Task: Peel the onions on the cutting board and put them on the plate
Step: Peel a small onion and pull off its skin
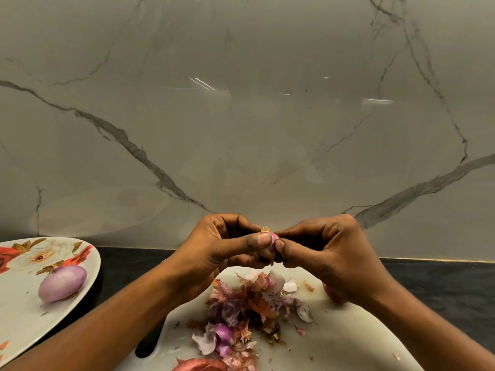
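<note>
Onion [269,246] half-peeled above the board [348,338]; peeled onion [63,283] on the plate [16,325].

The onion is small, part brown skin and part bare pink flesh, with its dry tuft upward, pinched between the left hand [222,245] and right hand [329,253]. A heap of skins [249,309] lies on the white board, and another onion [332,293] shows behind the right wrist. The peeled onion, pale purple, lies on its side on the floral plate, left of the board.
</note>
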